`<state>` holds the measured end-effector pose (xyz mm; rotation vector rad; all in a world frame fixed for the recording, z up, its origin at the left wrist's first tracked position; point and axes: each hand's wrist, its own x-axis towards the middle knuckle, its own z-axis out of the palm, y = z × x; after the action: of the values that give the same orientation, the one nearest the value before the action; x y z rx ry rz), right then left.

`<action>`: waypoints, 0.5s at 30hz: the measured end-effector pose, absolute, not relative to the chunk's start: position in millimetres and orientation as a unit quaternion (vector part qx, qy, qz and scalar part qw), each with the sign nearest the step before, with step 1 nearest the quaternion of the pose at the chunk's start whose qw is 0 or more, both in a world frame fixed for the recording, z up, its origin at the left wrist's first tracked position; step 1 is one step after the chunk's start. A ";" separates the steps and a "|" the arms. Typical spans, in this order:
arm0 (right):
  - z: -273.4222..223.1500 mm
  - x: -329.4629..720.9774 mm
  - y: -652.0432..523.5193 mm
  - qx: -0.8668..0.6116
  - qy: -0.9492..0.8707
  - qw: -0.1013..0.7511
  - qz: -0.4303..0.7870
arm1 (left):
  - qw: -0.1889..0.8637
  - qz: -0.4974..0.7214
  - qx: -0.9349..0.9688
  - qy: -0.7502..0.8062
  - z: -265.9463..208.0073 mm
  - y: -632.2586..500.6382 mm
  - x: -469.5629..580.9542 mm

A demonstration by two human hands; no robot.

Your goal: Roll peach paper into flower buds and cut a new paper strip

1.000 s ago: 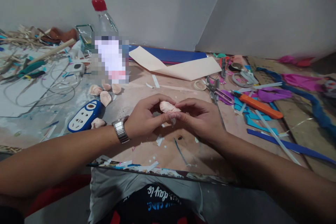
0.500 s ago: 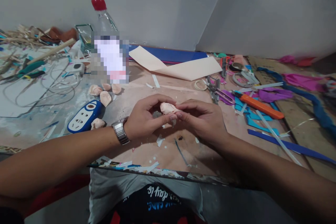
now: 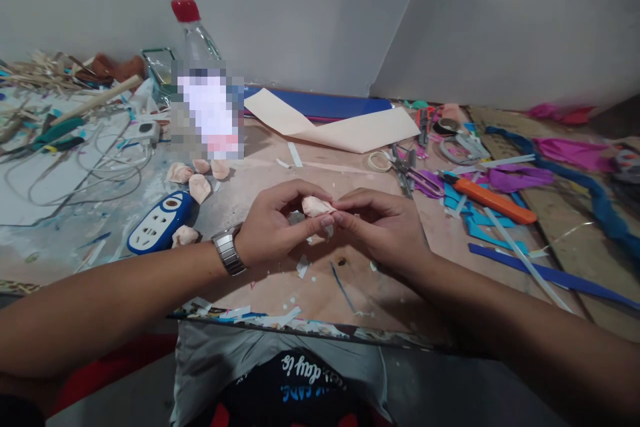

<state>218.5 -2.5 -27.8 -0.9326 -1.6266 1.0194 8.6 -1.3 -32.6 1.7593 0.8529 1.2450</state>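
Observation:
Between my two hands, just above the worktable (image 3: 280,267), is a small pale-pink paper rosebud (image 3: 315,205). My left hand (image 3: 275,221), with a metal watch (image 3: 229,250) at the wrist, curls its thumb and fingers around the bud. At the bud's right end, my right hand (image 3: 380,223) pinches it between thumb and fingertips. Several similar pale-pink rosebuds (image 3: 200,188) lie to the left, near a blue and white power socket (image 3: 161,221). Another bud (image 3: 185,235) sits right beside the socket.
Behind stand a red-capped bottle (image 3: 200,43) and a folded cream paper strip (image 3: 350,137). Scissors (image 3: 417,173), a tape roll (image 3: 380,161), an orange cutter (image 3: 490,197) and coloured scraps lie on the right. Pliers (image 3: 60,133), cables and sticks clutter the left.
The bud has turned slightly between my fingers, showing a different fold. My hands stay almost in place; the whole view has shifted a little.

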 end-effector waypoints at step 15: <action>-22.6 219.5 -2.5 -0.314 -0.791 0.452 0.269 | 0.461 0.496 0.656 0.332 -36.7 1.0 10.2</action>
<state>219.5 -2.5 -22.6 -0.7758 -1.9532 0.6639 10.2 1.0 -36.7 1.6148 0.8164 1.2204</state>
